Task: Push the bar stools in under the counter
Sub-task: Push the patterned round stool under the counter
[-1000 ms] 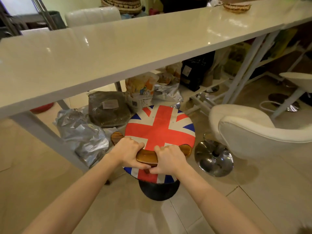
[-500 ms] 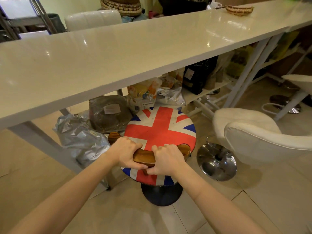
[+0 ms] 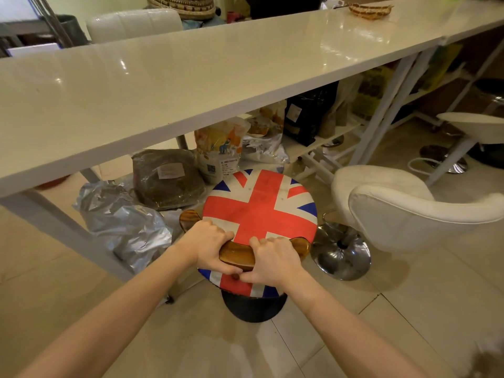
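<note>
A bar stool with a round Union Jack seat (image 3: pixel 260 211) and a curved wooden backrest (image 3: pixel 237 255) stands on a black base just in front of the long white counter (image 3: pixel 191 85). My left hand (image 3: pixel 208 242) and my right hand (image 3: pixel 274 261) both grip the wooden backrest, fingers curled over its top. The seat's far edge lies near the counter's front edge. To the right stands a white padded bar stool (image 3: pixel 403 205) on a chrome base (image 3: pixel 341 252), out from the counter. A third white stool (image 3: pixel 471 126) shows at the far right.
Under the counter lie a crumpled silver bag (image 3: pixel 122 222), a brown sack (image 3: pixel 166 178), a printed food bag (image 3: pixel 221 148) and a black bag (image 3: pixel 308 115) on a low shelf. White counter legs (image 3: pixel 68 230) slant down at left and right. A woven basket (image 3: pixel 371 9) sits on the counter.
The flag stool, with both hands still gripping its backrest, has moved slightly forward toward the counter.
</note>
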